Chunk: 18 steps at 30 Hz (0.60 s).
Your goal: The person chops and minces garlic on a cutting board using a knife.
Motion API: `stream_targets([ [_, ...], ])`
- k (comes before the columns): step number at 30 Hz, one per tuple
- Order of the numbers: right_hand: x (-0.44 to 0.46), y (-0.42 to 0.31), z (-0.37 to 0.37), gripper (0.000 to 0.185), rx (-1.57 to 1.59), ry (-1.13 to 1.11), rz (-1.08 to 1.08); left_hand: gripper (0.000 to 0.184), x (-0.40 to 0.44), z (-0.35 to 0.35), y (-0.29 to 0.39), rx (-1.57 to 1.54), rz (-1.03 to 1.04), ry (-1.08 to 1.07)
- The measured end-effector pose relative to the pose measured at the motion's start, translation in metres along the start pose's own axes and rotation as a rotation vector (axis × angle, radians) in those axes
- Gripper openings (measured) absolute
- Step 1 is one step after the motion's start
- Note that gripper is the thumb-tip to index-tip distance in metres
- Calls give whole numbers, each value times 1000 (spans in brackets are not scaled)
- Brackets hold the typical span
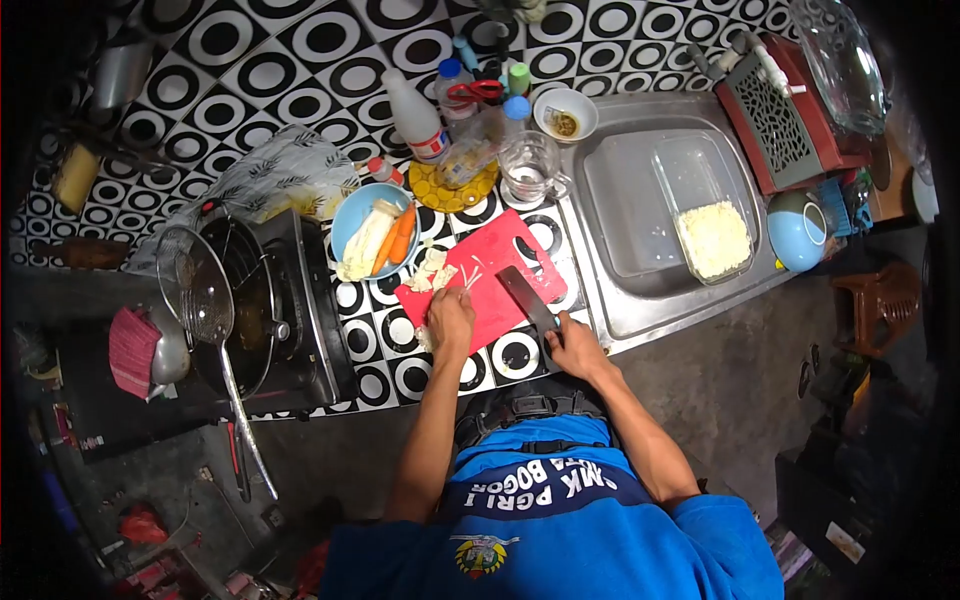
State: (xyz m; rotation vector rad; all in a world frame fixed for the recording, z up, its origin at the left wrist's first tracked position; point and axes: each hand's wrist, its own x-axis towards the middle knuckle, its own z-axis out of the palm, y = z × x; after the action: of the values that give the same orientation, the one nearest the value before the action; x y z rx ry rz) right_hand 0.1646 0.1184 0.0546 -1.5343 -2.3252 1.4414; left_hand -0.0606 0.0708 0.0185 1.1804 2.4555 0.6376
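A red cutting board [483, 282] lies tilted on the patterned tile counter. My right hand [577, 345] is wrapped round the handle of a knife [527, 300], whose dark broad blade rests over the board's right part. My left hand [451, 318] is at the board's left edge, its fingers bent near pale cut pieces [432, 270]; what it holds, if anything, is too small to make out. Thin pale strips lie between the hands. Behind the board's left side, a blue plate [352, 214] carries orange carrots [397, 240] and a pale vegetable [370, 235].
A steel sink [640, 325] at right holds a clear container of pale shreds [714, 240]. Behind the board stand a glass jug [530, 165], bottles [412, 118] and a white bowl [566, 113]. A stove with a wok [240, 290] and strainer [196, 285] is at left.
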Motion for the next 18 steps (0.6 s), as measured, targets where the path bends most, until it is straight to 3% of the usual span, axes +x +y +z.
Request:
stream_targets([
  [6, 1, -7, -4, 25, -16, -53, 3, 15, -16, -2, -1, 124, 66, -66],
  [9, 0, -15, -3, 31, -122, -115, 31, 13, -38, 10, -6, -15, 185, -33],
  [13, -1, -25, -4, 48, -357, -287, -18, 10, -51, 24, -8, -240, 67, 27],
  [18, 2, -53, -4, 53, -434, -284, 6, 10, -53, 21, -4, -228, 50, 11],
])
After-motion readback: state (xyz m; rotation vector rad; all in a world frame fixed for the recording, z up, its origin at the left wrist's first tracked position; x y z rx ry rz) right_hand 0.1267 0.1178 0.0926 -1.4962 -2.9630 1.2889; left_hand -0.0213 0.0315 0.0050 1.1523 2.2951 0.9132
